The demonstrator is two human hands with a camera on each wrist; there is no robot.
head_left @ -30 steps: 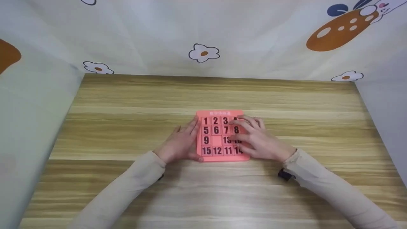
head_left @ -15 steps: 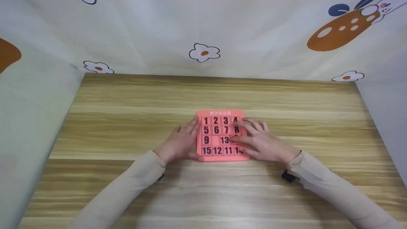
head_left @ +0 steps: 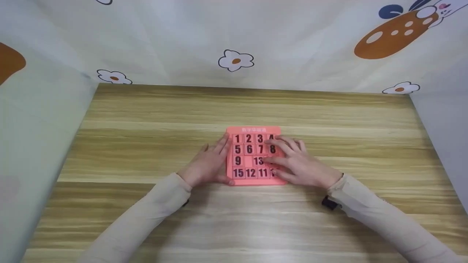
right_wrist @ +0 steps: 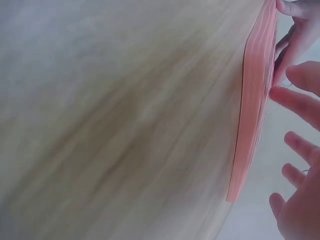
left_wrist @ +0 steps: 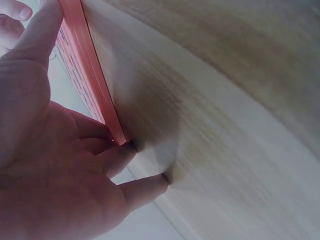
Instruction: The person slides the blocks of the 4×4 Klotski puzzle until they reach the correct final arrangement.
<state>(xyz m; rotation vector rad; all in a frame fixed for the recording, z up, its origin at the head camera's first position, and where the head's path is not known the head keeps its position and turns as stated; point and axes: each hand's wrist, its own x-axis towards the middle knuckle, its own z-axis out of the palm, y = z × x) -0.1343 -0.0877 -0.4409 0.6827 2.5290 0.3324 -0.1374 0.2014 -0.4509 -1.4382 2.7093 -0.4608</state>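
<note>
A pink sliding number puzzle [head_left: 256, 182] lies flat on the table. Its top rows show 1, 2, 3, 4 and 5, 6, 7, 8. Below them, a gap stands between the 9 tile [head_left: 238, 160] and the 13 tile [head_left: 258, 160]. My left hand [head_left: 206, 164] holds the puzzle's left side, thumb at the near corner and fingers along the edge. In the left wrist view, fingertips rest on the table beside the frame. My right hand [head_left: 301, 164] reaches over the right side with spread fingers, one fingertip at the 13 tile. Its fingers hide part of the right column.
The wood-grain table [head_left: 153, 117] spreads around the puzzle on all sides. A pale cloth wall [head_left: 175, 47] printed with flowers rises along the back edge. More cloth walls stand at the left [head_left: 40, 120] and right.
The 13 tile has slid slightly left toward the gap beside the 9. My right hand shifted right, then back a little left. My left hand stays in place.
</note>
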